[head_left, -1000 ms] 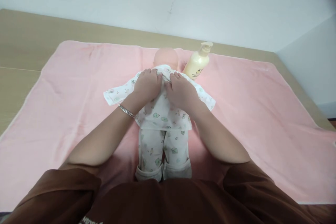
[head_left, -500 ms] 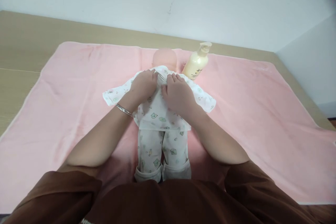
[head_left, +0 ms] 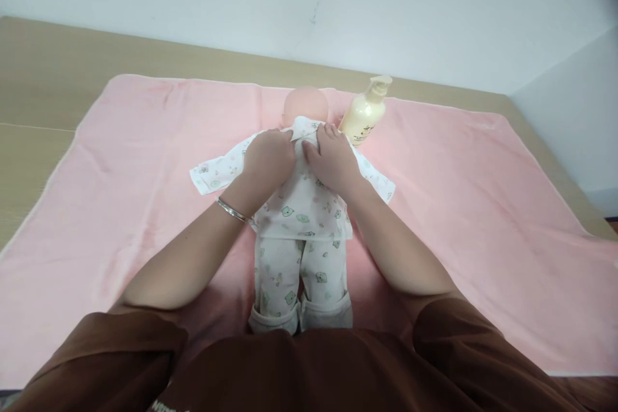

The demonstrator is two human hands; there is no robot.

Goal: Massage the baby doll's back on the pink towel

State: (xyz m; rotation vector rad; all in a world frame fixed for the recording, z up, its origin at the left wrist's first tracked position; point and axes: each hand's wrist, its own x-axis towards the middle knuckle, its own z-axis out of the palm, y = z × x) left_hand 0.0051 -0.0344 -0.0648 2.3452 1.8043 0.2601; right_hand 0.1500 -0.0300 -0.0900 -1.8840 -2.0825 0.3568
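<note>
Both your hands are on the shirt (head_left: 302, 214), side by side near its neck, with a narrow strip of cloth between them. Your left hand (head_left: 269, 158) is curled, thumb and fingers pinching a fold of the fabric. Your right hand (head_left: 337, 158) lies on the other side of the chest, fingers stretched toward the shoulder and thumb set apart from them; you cannot tell from this view whether it grips any cloth.

The shirt is on or over the doll (head_left: 306, 104), which lies lengthwise in front of you on the pink blanket (head_left: 473, 206), bald head farthest away. Its sleeves (head_left: 212, 172) reach out to either side past your wrists. Below the hem, the printed trousers (head_left: 321, 273) point toward you, their turned-up cuffs (head_left: 275, 322) right by your brown top (head_left: 299, 373).

Just beyond your right hand, beside the doll's head, is a pale yellow pump bottle (head_left: 363, 117); its lower part is partly hidden. You wear a bangle (head_left: 232, 209) on your left wrist. The blanket is spread over the table (head_left: 33, 71), which runs back to a white wall (head_left: 193, 0) with thin dark marks (head_left: 315, 11).
</note>
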